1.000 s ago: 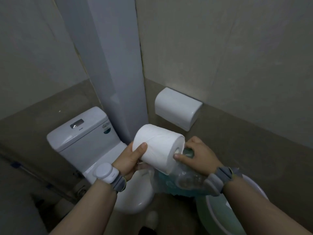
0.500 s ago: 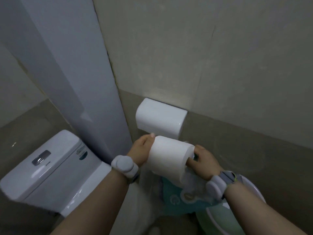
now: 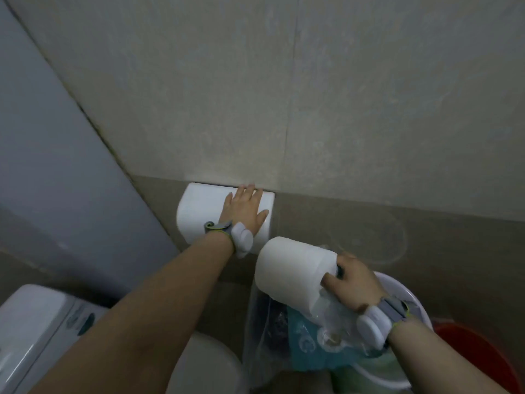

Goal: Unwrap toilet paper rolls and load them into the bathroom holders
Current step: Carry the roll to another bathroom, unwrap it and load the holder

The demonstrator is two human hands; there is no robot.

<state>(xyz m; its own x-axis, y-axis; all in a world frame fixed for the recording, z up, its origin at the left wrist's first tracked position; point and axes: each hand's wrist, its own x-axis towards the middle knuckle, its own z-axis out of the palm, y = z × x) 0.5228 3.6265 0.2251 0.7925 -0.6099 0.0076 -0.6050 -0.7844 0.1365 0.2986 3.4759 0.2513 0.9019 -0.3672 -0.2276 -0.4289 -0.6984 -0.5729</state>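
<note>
left hand [image 3: 244, 211]: laid flat on the lid of the holder, fingers straight and spread, grasping nothing.
holder [image 3: 196, 214]: white box on the wall with its lid down, right under that left palm.
right hand [image 3: 353, 285]: clenched on the near end of the toilet paper roll, thumb on the outer paper, fingertips at the core.
toilet paper roll [image 3: 292, 268]: bare and white, lying sideways, sticking out leftward from the right grip; just below the holder's right corner.
wrapper [image 3: 301, 339]: clear plastic with teal print, hanging beneath the right grip and the roll; I cannot tell whether those fingers pinch it too.
white pail [image 3: 409, 294]: its rim sits under the right wrist.
red pail [image 3: 477, 354]: beyond that wrist, further right.
toilet tank [image 3: 34, 322]: below the left forearm, well apart from both hands.
</note>
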